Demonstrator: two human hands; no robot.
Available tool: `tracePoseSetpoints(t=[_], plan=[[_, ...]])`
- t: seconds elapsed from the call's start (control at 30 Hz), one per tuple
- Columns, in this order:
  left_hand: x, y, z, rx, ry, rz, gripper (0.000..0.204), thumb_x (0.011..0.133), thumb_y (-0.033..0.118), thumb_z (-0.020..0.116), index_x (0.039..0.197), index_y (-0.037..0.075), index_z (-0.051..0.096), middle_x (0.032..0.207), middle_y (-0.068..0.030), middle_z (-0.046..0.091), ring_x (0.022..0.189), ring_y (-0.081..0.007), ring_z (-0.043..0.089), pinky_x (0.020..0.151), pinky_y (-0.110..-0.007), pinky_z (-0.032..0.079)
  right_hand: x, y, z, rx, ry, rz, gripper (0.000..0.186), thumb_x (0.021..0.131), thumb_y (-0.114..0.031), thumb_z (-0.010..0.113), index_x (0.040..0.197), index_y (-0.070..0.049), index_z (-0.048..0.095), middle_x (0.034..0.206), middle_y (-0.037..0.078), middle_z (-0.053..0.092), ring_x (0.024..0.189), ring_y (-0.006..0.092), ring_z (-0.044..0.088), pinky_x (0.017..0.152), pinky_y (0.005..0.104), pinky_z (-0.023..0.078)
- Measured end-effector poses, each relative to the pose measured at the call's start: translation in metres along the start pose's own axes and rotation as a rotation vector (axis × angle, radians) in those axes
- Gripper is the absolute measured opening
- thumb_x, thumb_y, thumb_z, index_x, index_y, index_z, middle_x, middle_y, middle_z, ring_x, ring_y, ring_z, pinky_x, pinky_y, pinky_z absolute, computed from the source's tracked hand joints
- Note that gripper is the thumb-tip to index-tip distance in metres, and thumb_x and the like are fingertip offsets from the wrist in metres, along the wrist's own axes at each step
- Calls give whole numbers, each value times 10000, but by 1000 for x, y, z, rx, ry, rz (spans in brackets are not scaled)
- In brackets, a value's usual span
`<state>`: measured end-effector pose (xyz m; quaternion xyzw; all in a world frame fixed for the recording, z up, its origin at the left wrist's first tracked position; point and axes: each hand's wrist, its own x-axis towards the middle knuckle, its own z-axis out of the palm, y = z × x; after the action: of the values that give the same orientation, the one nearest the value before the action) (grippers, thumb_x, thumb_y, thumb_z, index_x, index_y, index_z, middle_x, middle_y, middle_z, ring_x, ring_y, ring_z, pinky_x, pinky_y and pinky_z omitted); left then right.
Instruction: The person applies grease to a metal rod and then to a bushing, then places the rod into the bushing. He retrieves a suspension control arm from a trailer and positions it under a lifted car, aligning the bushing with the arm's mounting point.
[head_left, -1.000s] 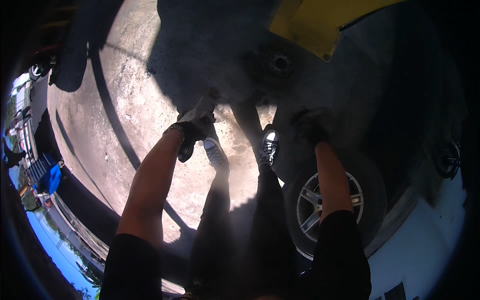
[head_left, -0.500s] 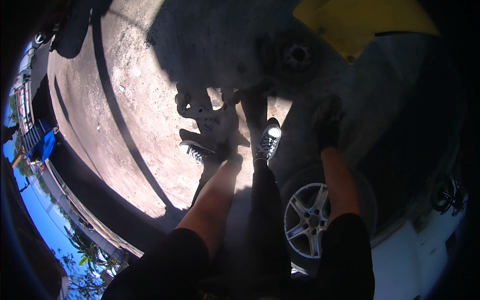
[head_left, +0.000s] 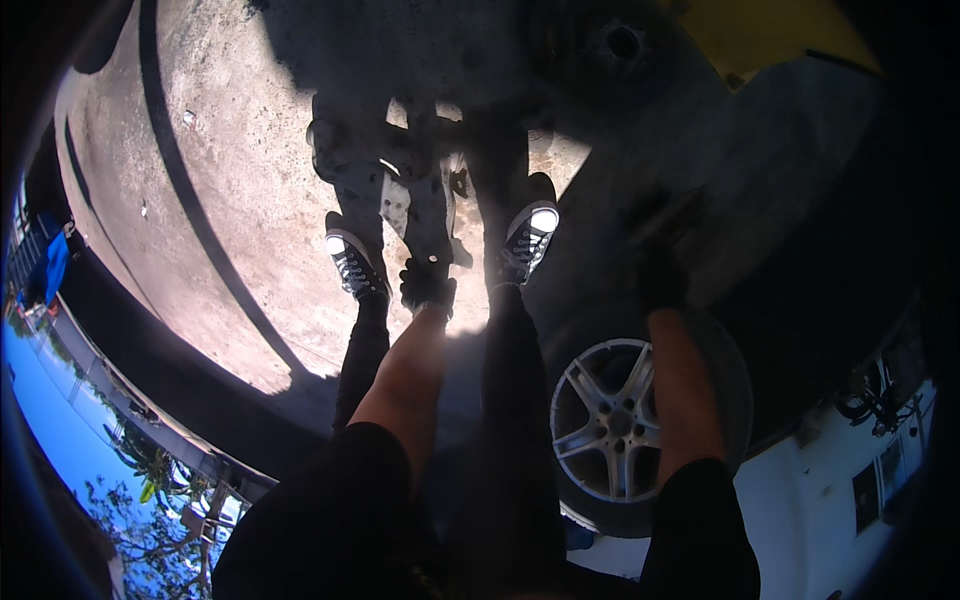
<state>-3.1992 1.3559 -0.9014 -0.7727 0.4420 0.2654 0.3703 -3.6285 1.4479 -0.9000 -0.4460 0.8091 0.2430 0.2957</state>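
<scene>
My left hand (head_left: 428, 288), in a dark glove, is closed around the near end of a long, dirty grey metal part with holes (head_left: 396, 205). This part hangs above the sunlit concrete, roughly between my two shoes, and its far end merges with shadow. Deep in shade on the right, my right hand (head_left: 660, 275) also looks dark-gloved. Its fingers do not show clearly, and a faint elongated shape beyond them is too dim to name. Below that hand stands a car wheel with a silver spoked rim (head_left: 605, 420), partly behind my right forearm.
A yellow panel (head_left: 780, 35) lies at the far right. Left of it is a dark round thing with a pale holed centre (head_left: 622, 42). My black-and-white shoes (head_left: 533, 235) stand on concrete ground (head_left: 240, 190). A white wall (head_left: 830, 500) rises at the lower right.
My view has shifted, so the ground and the wheel sit differently. My left hand and the metal part have turned, and the glove now shows more plainly. The right hand stays in shadow.
</scene>
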Motion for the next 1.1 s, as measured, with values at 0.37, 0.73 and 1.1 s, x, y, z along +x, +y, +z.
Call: tracePoseSetpoints(t=[0.37, 0.73, 1.1], plan=[[73, -48, 62, -215, -50, 447, 623, 772, 300, 890, 1263, 59, 593, 1216, -139, 633, 1068, -316, 648, 904, -439, 554, -147, -73, 35, -153, 362, -222, 424, 1058, -264, 583, 1411, -29, 590, 1455, 200, 587, 1375, 335, 542, 1205, 472, 390], [161, -133, -62, -338, 109, 649, 350, 1057, 370, 546, 996, 62, 703, 804, -160, 693, 829, -339, 709, 744, -478, 555, -230, -235, -66, 1329, -62, 175, 363, 1054, -191, 576, 1352, 15, 603, 1363, 218, 622, 1305, 316, 588, 1108, 430, 462], [117, 62, -95, -141, 243, 800, 900, 812, 691, 749, 1440, 73, 563, 1418, -191, 616, 1287, -366, 599, 1096, -478, 463, -239, -284, -38, 1699, -136, 436, 368, 1048, -244, 581, 1316, 5, 621, 1274, 187, 661, 1203, 285, 623, 1024, 409, 488]])
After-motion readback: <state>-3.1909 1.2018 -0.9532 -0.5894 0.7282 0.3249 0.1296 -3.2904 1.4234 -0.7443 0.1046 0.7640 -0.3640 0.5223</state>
